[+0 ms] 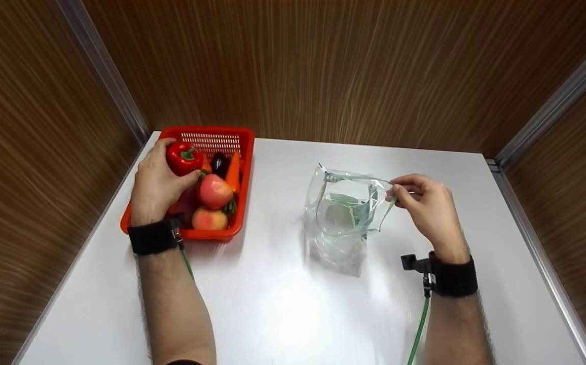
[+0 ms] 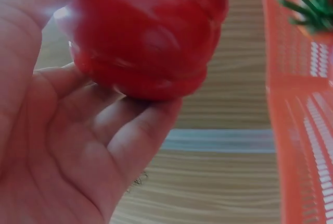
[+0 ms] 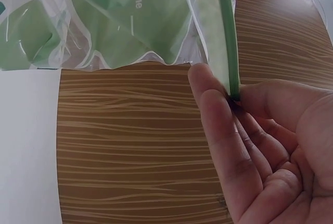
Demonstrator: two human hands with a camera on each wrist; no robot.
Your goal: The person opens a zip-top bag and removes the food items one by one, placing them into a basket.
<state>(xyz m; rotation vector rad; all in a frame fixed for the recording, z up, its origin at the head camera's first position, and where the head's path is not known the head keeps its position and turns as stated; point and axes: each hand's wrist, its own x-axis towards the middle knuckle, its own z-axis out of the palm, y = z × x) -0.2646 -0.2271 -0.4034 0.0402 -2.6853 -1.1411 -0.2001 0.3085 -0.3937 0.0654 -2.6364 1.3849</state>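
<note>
My left hand [image 1: 156,185] grips a red bell pepper [image 1: 184,158] above the left part of a red plastic basket [image 1: 249,187]. In the left wrist view the fingers and thumb curl round the pepper [image 2: 151,36]. Peach-like fruits [image 1: 215,191], a carrot [image 1: 233,172] and a dark eggplant [image 1: 219,163] lie in the basket; what sits under my hand is partly hidden. On the right, my right hand [image 1: 427,208] pinches the rim corner of a clear zip bag [image 1: 341,218] with green print. Its mouth gapes, and the green zip strip [image 3: 229,36] runs into my fingertips.
A white table [image 1: 272,304] carries the basket and the bag. Wood-grain panels [image 1: 298,71] rise at the back and both sides, with metal strips [image 1: 541,96] along the corners. Green cables [image 1: 419,324] trail from both wrist straps.
</note>
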